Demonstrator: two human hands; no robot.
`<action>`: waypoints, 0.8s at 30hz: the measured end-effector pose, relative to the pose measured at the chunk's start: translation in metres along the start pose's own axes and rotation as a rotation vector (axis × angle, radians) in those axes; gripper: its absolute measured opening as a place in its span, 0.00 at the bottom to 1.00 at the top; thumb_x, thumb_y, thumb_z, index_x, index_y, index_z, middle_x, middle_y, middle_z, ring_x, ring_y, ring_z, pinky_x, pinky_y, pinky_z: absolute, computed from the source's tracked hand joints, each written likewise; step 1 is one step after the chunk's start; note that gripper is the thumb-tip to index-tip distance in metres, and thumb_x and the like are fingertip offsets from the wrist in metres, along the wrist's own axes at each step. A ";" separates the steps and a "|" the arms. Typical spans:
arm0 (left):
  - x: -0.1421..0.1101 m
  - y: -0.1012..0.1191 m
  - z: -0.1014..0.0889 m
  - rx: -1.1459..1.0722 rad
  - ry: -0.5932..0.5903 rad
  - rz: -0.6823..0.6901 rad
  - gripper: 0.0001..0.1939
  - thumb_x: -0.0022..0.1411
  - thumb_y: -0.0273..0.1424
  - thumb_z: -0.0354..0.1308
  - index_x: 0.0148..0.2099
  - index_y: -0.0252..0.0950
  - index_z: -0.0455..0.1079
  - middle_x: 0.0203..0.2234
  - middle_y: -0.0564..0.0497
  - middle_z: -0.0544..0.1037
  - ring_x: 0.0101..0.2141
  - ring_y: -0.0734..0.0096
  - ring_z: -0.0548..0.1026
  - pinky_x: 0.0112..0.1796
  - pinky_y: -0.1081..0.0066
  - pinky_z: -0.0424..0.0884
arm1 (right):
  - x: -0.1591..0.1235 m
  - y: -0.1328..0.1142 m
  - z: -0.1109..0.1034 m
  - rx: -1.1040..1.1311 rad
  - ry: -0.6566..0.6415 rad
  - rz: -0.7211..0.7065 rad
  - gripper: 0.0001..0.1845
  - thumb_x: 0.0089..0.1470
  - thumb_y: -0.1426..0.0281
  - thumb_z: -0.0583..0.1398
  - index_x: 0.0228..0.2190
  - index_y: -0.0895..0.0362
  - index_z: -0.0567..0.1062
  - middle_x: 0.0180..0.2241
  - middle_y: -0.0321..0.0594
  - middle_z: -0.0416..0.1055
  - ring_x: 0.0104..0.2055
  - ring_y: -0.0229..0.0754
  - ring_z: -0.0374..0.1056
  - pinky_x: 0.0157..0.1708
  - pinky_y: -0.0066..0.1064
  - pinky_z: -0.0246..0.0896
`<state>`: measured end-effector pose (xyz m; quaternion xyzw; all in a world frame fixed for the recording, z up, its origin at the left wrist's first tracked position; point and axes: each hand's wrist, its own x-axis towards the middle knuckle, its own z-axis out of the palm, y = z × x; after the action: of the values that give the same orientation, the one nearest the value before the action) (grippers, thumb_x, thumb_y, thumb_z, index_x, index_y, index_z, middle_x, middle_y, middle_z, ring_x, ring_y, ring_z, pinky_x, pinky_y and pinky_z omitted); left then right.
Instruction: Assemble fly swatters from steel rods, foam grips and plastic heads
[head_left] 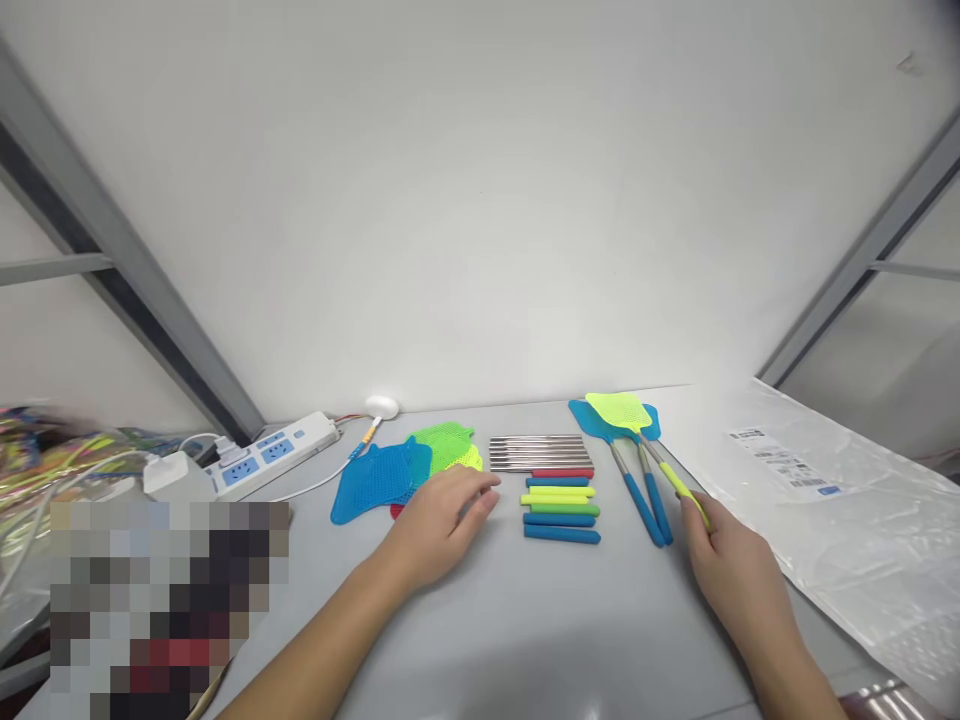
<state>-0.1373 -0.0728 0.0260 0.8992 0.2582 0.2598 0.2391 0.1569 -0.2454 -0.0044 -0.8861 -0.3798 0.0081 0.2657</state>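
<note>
My right hand (pixel 716 560) grips the yellow handle of a fly swatter (pixel 682 488), whose yellow-green mesh head (pixel 619 410) lies at the far end. Beside it lie assembled swatters with blue handles (pixel 645 510) and a blue head (pixel 592 420). My left hand (pixel 442 522) rests on the table, holding nothing, just in front of a loose pile of plastic swatter heads: blue (pixel 379 480), green (pixel 442 445) and a sliver of red (pixel 395 511). Between my hands lie several steel rods (pixel 540 452) side by side, and below them a row of coloured plastic handle sleeves (pixel 560 506).
A white power strip (pixel 270 455) with a plugged-in white adapter (pixel 176 475) lies at the far left, beyond a pixelated blur (pixel 165 600). Shiny colourful packaging (pixel 52 450) sits further left. A translucent plastic sheet (pixel 840 510) with a printed label covers the right side.
</note>
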 end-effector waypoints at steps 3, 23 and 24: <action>0.002 -0.006 -0.001 -0.004 0.042 -0.005 0.16 0.69 0.37 0.46 0.51 0.43 0.73 0.41 0.46 0.79 0.43 0.58 0.73 0.42 0.63 0.68 | 0.001 0.000 0.002 0.006 0.016 0.011 0.26 0.62 0.54 0.43 0.45 0.53 0.73 0.30 0.44 0.77 0.32 0.53 0.72 0.29 0.36 0.62; 0.004 -0.013 -0.002 -0.056 0.115 -0.033 0.15 0.68 0.38 0.48 0.42 0.41 0.75 0.34 0.48 0.79 0.37 0.62 0.74 0.38 0.67 0.67 | 0.015 -0.029 0.007 -0.222 -0.099 -0.085 0.28 0.62 0.58 0.43 0.58 0.51 0.66 0.30 0.44 0.77 0.30 0.52 0.72 0.26 0.36 0.58; 0.004 -0.013 -0.003 -0.040 0.095 -0.045 0.16 0.69 0.38 0.47 0.42 0.41 0.75 0.34 0.49 0.79 0.38 0.63 0.73 0.39 0.67 0.67 | 0.015 -0.029 0.007 -0.227 -0.111 -0.074 0.28 0.62 0.58 0.43 0.58 0.51 0.66 0.30 0.44 0.77 0.30 0.52 0.72 0.26 0.36 0.58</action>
<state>-0.1400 -0.0598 0.0220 0.8748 0.2842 0.3019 0.2505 0.1466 -0.2159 0.0057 -0.8940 -0.4247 0.0045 0.1423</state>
